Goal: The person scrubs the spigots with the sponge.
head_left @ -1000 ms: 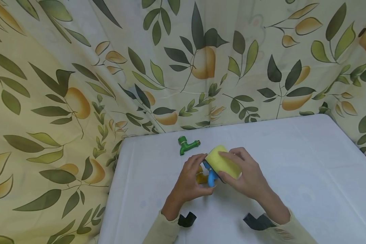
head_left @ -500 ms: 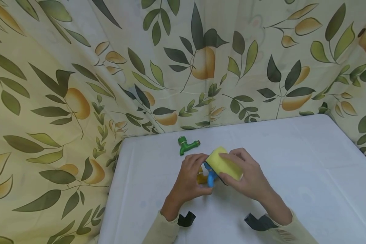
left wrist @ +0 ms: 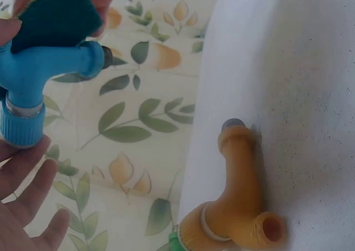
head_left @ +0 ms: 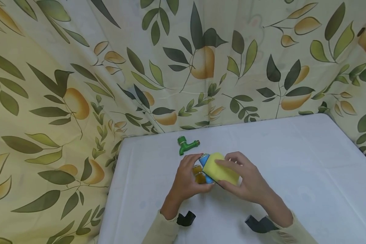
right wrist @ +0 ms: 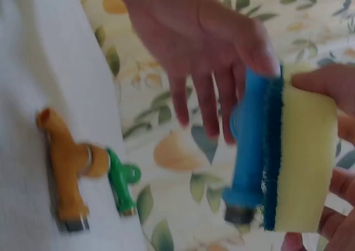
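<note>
My left hand holds a blue plastic water tap above the table, thumb at one end and fingers at its ribbed handle end. A yellow sponge with a dark green scouring side is in my right hand, gripped between thumb and fingers. The scouring side lies flat along the tap's body in the right wrist view. In the head view the sponge covers much of the tap. Below the hands an orange-yellow tap lies on the table, partly hidden by my left hand in the head view.
A green tap lies farther back on the white-covered table. Behind the table hangs a curtain with leaves and fruit printed on it. Dark angular pieces show beside both wrists.
The sponge has shifted slightly down and left over the blue tap. More of the tap's upper end shows now, and less of its spout. My right hand has moved down a little.
</note>
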Demonstrator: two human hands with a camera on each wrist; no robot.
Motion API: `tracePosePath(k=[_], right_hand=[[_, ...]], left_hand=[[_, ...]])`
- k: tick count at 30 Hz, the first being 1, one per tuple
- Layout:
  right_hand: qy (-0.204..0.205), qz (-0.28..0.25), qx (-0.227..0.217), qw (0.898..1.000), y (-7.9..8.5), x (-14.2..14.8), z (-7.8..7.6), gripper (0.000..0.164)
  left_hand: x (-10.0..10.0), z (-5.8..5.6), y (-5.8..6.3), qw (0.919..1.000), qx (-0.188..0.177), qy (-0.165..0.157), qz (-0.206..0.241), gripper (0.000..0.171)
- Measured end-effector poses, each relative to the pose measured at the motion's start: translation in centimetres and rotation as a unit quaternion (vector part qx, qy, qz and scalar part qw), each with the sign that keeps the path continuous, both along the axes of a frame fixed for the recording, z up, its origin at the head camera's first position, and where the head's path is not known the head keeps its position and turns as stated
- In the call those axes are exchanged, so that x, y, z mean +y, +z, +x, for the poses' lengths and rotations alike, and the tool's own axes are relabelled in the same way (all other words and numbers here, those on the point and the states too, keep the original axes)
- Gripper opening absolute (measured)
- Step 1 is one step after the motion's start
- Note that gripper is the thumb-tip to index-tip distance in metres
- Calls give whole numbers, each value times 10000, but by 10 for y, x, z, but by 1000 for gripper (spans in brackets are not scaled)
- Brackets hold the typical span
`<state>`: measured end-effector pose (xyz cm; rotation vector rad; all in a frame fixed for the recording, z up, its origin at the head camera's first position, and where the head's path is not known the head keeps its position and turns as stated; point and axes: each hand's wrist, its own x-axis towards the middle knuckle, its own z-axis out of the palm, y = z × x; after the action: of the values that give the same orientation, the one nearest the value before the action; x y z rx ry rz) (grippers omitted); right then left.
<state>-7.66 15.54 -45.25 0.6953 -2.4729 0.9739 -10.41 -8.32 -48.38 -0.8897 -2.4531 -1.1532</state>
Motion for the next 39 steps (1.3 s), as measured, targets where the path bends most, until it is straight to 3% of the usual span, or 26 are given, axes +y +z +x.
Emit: tracePosePath(k=[8,16,20,26,31,39], right_hand=[[439,92,25,9990,1,6,-1,57],[734,100,10,9973,2,12,-3,57],[460,43,-88,9989,1,13,-2,57],[-552,47,-195,9983,-5,15,-2,57],[-513,-150,-336,9980,-4,16,0,58],[-817,-206,-410,9956,-7,17,-1,58]], left_hand=[[-3,-1,-1,9999,46,-77,129,91],[-5,-1,1,9985,-198,-249,436,93],[-7,0,2,9966,-409,-132,702,90],[-9,0,2,9917,-672,-62,1093,90],[-9,0,2,9900,-676,-31,1235,91],[-10,1,5,9846,-708,-186,1587,90]])
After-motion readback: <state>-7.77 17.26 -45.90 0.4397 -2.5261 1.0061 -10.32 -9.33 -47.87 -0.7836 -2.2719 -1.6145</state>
